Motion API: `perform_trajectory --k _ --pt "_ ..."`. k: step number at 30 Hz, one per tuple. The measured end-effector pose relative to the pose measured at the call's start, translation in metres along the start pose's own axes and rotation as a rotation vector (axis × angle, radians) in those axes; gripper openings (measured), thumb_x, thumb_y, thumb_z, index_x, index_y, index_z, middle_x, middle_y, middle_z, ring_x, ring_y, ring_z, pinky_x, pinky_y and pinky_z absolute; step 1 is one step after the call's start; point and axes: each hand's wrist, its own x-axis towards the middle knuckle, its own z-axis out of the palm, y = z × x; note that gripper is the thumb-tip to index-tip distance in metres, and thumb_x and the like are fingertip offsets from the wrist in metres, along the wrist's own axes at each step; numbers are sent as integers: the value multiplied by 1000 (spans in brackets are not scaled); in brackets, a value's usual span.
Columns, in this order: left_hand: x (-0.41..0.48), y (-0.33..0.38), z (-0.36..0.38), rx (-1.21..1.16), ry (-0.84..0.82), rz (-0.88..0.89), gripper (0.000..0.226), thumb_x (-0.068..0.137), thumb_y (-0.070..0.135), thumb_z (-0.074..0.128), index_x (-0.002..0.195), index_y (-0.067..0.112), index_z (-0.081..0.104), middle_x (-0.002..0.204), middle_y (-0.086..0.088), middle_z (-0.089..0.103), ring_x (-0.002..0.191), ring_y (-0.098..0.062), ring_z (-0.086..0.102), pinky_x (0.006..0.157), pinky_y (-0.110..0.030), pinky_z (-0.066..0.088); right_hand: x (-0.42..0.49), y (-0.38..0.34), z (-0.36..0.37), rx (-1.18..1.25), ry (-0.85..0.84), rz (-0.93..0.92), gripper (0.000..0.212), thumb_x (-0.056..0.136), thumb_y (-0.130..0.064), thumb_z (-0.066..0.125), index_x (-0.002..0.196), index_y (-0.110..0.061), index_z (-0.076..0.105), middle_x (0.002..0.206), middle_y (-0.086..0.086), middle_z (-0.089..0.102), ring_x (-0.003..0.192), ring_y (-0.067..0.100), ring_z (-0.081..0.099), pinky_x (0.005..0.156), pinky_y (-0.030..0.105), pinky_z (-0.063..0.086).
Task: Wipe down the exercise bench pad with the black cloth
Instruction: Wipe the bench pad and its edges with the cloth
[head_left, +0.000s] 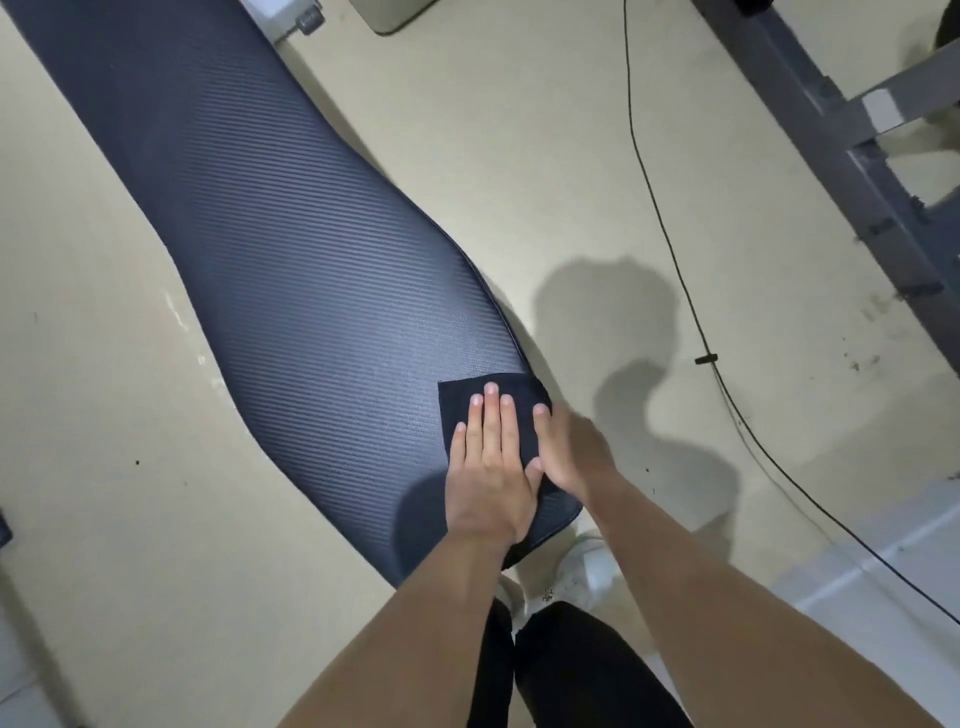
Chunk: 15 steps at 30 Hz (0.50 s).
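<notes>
from the head view i count one bench pad (291, 270), ribbed and dark, and one black cloth (519, 410) lying on its near right edge. my left hand (488, 467) presses flat on the cloth, fingers spread straight. my right hand (569, 447), blurred, touches the cloth's right side at the pad's edge. one black cable (670, 249) crosses the floor (104, 467).

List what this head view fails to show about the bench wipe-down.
- Black cloth: its near part is hidden under the left hand.
- Right hand: motion-blurred, grip unclear.
- Bench pad: far end cut off by the top edge; frame hidden beneath.
- Dirt or wetness: unreadable on ribbed texture.
</notes>
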Motion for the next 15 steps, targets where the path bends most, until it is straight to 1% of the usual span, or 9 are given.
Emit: perform_trajectory --k 2,4,6,8,9,10,12,13,15 --pt "17 -9 -11 -46 42 -36 76 101 47 16 152 4 -20 161 -12 -27 150 -27 -21 124 -44 -1 13 -21 -4 -82 -19 -28 25 102 -22 35 110 -6 52 112 16 60 104 37 59 82 38 44" --pt "39 -22 -25 -38 39 -35 73 102 47 10 149 6 -26 158 -9 -35 148 -24 -27 123 -43 -6 26 -45 -11 -91 9 -34 23 103 -18 37 115 -4 51 116 16 56 106 38 58 88 42 47" --pt "61 -38 -43 -58 -12 -18 73 103 46 11 147 8 -32 153 -6 -45 144 -21 -35 123 -42 -10 41 -65 -16 -70 35 -29 29 105 -25 33 115 -5 52 114 14 58 107 37 58 86 40 45" --pt "79 -52 -56 -71 -5 -7 76 103 44 18 147 10 -33 152 -4 -46 143 -20 -37 122 -41 -11 57 -85 -19 25 74 29 38 106 -33 25 108 -8 53 111 14 63 105 35 60 83 38 42" --pt "88 -58 -62 -72 12 -14 78 102 44 21 147 10 -33 152 -4 -46 143 -20 -37 122 -41 -12 66 -96 -21 49 72 29 38 106 -34 23 105 -10 52 112 13 63 105 35 60 86 39 43" --pt "96 -62 -67 -81 22 -29 80 101 43 24 147 10 -33 153 -4 -45 143 -20 -37 122 -40 -12 74 -107 -25 49 70 14 39 107 -33 22 106 -10 53 115 14 63 106 35 60 90 42 45" --pt "111 -70 -80 -107 18 -68 84 100 42 29 148 9 -32 152 -4 -46 143 -21 -37 122 -40 -12 90 -127 -31 -18 75 -24 41 107 -31 22 114 -6 54 119 16 61 109 38 59 95 45 45" --pt "114 -71 -84 -100 13 -77 85 99 40 30 149 9 -32 152 -5 -46 143 -21 -37 122 -41 -12 94 -132 -32 -23 88 -20 43 107 -31 21 116 -4 53 119 17 61 110 39 59 94 44 45" --pt "132 -78 -98 -114 27 -137 83 99 34 30 148 8 -32 151 -6 -47 142 -21 -38 122 -41 -12 115 -152 -37 -55 113 -53 47 107 -34 20 118 -2 53 117 18 63 110 39 59 89 40 42"
